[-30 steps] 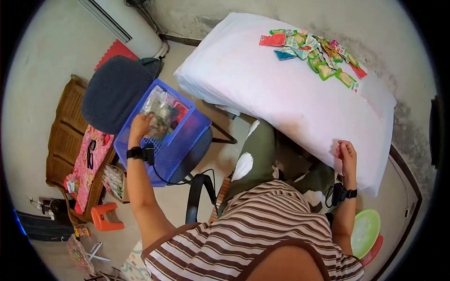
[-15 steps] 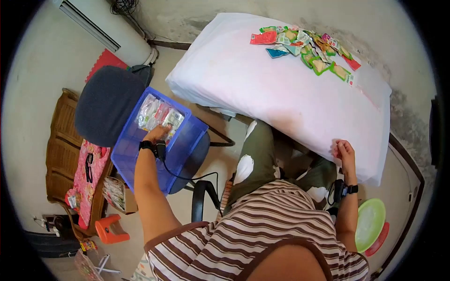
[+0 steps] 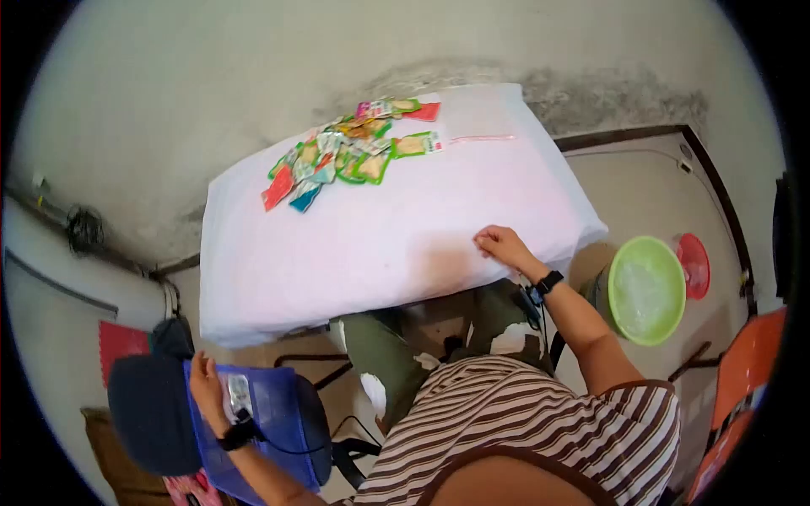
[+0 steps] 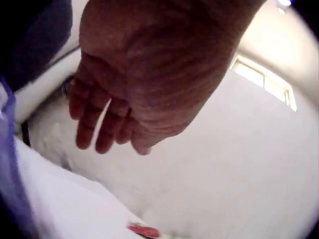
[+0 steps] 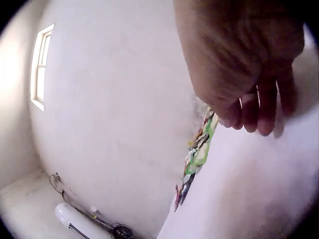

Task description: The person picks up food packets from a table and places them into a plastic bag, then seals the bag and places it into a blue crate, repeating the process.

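Observation:
My left hand [image 3: 207,388] is raised over the side of the blue plastic basket [image 3: 274,405], holding nothing. Its fingers hang loose with gaps between them in the left wrist view. Clear plastic packaging [image 3: 239,392] shows inside the basket beside that hand. My right hand [image 3: 504,246] rests near the front edge of the table covered in white cloth [image 3: 363,261], fingers loosely bent and nothing in them. Farther back on the cloth lies a heap of small snack packets [image 3: 371,164], green, red and teal, several overlapping.
The basket sits on a dark chair [image 3: 148,413] to the left of my legs. A light green basin [image 3: 645,291] and a red one [image 3: 693,266] stand at right. An orange chair [image 3: 747,367] is at the right edge. A flat clear bag with a red strip [image 3: 481,137] lies beside the packets.
My left hand has come up out of the basket, where it was among the plastic packages. The head view has swung right toward the table. The right hand stays by the table's edge.

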`<action>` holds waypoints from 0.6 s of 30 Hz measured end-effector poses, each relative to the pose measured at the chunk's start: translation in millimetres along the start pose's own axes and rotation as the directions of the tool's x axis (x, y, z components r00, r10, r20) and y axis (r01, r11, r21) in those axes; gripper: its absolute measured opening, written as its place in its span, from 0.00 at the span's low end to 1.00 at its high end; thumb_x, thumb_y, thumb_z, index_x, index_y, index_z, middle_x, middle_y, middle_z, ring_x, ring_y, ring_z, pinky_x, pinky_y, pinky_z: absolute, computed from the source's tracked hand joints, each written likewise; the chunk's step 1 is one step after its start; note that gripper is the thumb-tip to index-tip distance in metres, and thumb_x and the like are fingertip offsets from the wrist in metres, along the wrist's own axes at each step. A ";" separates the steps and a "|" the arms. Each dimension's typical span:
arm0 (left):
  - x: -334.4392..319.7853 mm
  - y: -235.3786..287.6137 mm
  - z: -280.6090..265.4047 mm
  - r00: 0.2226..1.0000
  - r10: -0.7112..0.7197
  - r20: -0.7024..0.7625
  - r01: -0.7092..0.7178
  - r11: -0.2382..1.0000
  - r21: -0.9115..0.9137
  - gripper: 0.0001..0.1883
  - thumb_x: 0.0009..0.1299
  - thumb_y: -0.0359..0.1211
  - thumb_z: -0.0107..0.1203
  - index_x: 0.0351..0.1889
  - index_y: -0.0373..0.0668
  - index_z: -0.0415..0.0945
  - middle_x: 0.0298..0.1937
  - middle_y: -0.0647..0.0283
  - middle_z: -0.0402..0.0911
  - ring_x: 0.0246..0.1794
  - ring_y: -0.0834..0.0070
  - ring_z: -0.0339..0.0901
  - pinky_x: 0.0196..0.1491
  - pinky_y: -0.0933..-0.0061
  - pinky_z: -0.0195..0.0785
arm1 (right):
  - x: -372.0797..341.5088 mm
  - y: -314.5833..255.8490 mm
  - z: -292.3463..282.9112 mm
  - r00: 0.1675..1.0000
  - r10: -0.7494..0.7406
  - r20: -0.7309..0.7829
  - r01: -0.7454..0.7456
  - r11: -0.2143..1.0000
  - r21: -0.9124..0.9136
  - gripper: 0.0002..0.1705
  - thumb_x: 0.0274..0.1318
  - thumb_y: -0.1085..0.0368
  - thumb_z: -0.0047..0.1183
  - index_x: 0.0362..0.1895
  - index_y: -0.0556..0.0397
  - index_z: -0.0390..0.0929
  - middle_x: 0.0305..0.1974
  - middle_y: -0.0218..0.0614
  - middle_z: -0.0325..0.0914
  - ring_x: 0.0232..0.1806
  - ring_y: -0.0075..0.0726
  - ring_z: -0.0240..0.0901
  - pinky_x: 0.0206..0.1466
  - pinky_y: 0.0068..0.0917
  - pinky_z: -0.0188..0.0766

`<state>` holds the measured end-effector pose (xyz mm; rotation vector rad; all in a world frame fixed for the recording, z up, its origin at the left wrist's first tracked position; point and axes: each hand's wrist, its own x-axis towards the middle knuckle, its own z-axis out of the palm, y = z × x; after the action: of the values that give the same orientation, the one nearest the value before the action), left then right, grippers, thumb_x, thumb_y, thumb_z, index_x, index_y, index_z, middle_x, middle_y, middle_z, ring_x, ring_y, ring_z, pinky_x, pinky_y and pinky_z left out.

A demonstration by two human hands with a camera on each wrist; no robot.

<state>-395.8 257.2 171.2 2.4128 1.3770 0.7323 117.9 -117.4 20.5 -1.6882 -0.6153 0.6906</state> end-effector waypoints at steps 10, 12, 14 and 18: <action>-11.3 246.2 297.2 0.855 0.513 0.074 -0.385 0.724 -0.573 0.11 0.61 0.27 0.52 0.42 0.40 0.75 0.45 0.54 0.75 0.47 0.59 0.71 0.50 0.68 0.65 | 129.7 -58.8 -22.3 0.914 -0.377 -0.153 0.182 0.714 -0.676 0.14 0.46 0.60 0.53 0.39 0.50 0.76 0.36 0.41 0.74 0.39 0.46 0.72 0.42 0.36 0.69; -18.7 265.0 321.1 0.803 0.595 0.031 -0.539 0.748 -0.386 0.10 0.61 0.27 0.52 0.41 0.40 0.76 0.48 0.54 0.74 0.51 0.57 0.69 0.53 0.62 0.62 | 147.4 -70.0 -20.6 0.923 -0.357 -0.141 0.132 0.640 -0.757 0.15 0.45 0.63 0.53 0.40 0.51 0.74 0.42 0.42 0.70 0.46 0.46 0.68 0.44 0.38 0.68; -22.0 273.3 330.3 0.763 0.647 0.011 -0.613 0.728 -0.308 0.10 0.61 0.27 0.52 0.41 0.40 0.76 0.49 0.55 0.74 0.52 0.56 0.68 0.54 0.60 0.61 | 170.4 -60.5 -36.3 0.876 -0.441 -0.196 0.084 0.538 -0.839 0.15 0.45 0.65 0.51 0.41 0.52 0.74 0.42 0.42 0.70 0.47 0.46 0.67 0.44 0.39 0.67; -24.1 267.4 330.7 0.787 0.618 0.004 -0.589 0.753 -0.293 0.10 0.60 0.27 0.52 0.40 0.39 0.75 0.49 0.54 0.74 0.53 0.55 0.68 0.55 0.59 0.59 | 208.5 -31.8 -73.6 0.595 -0.748 -0.294 -0.132 0.270 -0.954 0.13 0.47 0.71 0.43 0.40 0.53 0.73 0.43 0.40 0.69 0.48 0.42 0.65 0.44 0.42 0.65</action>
<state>-31.4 105.1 11.2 2.6097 0.3763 0.8566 313.6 -11.1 38.5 -2.5073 -0.8100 -1.0036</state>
